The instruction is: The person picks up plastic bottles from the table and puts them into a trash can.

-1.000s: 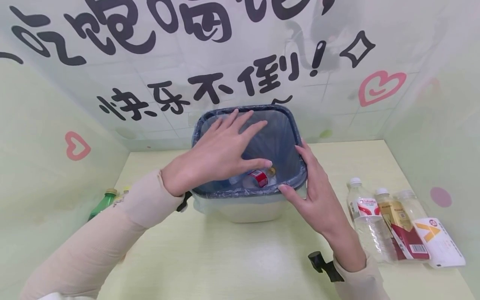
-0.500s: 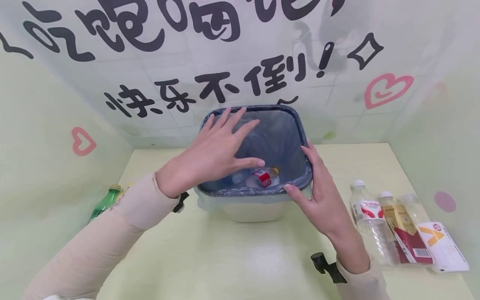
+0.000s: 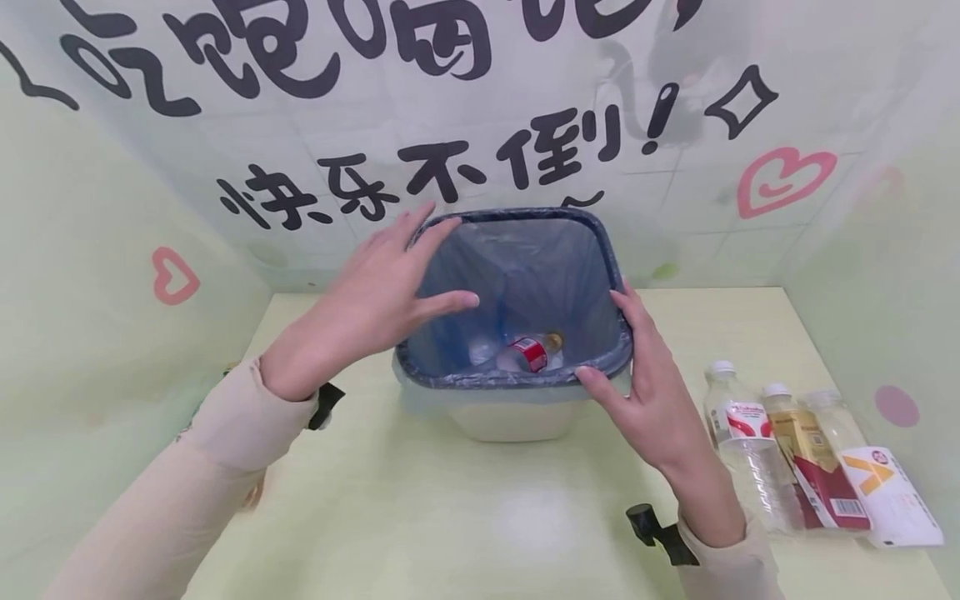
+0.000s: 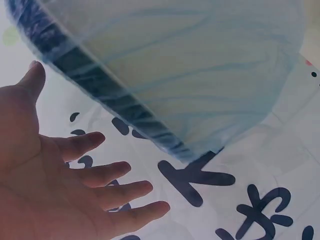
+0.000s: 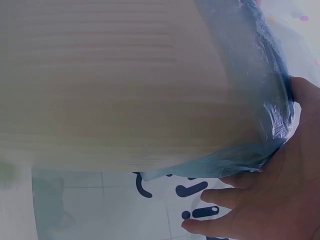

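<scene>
A pale trash bin (image 3: pixel 517 421), lined with a blue plastic bag (image 3: pixel 555 267), stands at the back of the table, its mouth facing me. Down inside lies a clear bottle with a red label (image 3: pixel 531 354), beside a small gold round thing (image 3: pixel 553 342). My left hand (image 3: pixel 367 287), fingers spread and holding nothing, overlaps the bin's left rim in the head view; the left wrist view shows its palm and straight fingers beside the rim. My right hand (image 3: pixel 652 400) touches the right front corner, thumb on the bag-covered rim and fairly straight fingers along the bin's right side.
Several bottles lie side by side at the right: a clear one (image 3: pixel 750 458), one with a gold and red label (image 3: pixel 817 467) and one with a white label (image 3: pixel 888 496). Printed walls (image 3: pixel 690 233) enclose the table (image 3: pixel 450 517). My left sleeve (image 3: pixel 217 467) mostly hides bottles at the left.
My left hand has moved left, away from over the bin's mouth, baring more of the inside. My right hand stays at the rim. The left green bottle is now mostly behind my sleeve.
</scene>
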Action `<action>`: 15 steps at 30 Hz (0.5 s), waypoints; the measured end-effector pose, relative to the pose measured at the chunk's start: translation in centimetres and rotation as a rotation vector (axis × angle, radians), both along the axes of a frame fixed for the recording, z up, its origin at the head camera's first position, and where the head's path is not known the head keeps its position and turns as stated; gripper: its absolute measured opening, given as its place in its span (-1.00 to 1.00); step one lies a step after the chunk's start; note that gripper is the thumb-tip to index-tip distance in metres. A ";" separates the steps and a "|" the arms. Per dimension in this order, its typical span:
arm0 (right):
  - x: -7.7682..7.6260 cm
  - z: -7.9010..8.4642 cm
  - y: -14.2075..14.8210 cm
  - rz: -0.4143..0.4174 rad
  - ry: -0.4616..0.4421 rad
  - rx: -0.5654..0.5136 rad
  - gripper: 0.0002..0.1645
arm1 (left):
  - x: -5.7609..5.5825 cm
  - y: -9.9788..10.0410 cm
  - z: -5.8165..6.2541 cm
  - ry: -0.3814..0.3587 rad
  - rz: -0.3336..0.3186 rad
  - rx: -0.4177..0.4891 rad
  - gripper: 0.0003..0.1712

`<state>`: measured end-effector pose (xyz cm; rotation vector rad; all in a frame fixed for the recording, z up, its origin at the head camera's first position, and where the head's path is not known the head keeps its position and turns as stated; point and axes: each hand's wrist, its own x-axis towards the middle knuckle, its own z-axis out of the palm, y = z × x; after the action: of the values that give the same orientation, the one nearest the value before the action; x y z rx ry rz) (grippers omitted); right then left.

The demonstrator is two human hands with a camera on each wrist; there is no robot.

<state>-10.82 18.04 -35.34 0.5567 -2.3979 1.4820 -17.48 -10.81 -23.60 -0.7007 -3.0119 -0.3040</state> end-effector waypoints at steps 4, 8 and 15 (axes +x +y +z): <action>-0.1 -0.1 0.0 0.006 -0.007 -0.012 0.02 | 0.2 -1.3 0.0 0.003 0.022 0.024 0.04; -0.1 -0.1 -0.1 0.011 -0.019 -0.019 0.03 | 0.6 -2.9 -0.1 0.003 0.062 0.055 0.04; 0.0 -0.1 -0.1 0.007 -0.035 -0.021 0.04 | 1.2 -5.4 -0.4 0.001 0.138 0.095 0.10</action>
<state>-10.81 17.90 -35.40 0.5399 -2.4061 1.5302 -16.26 -16.24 -23.96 -0.4833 -3.0014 -0.4369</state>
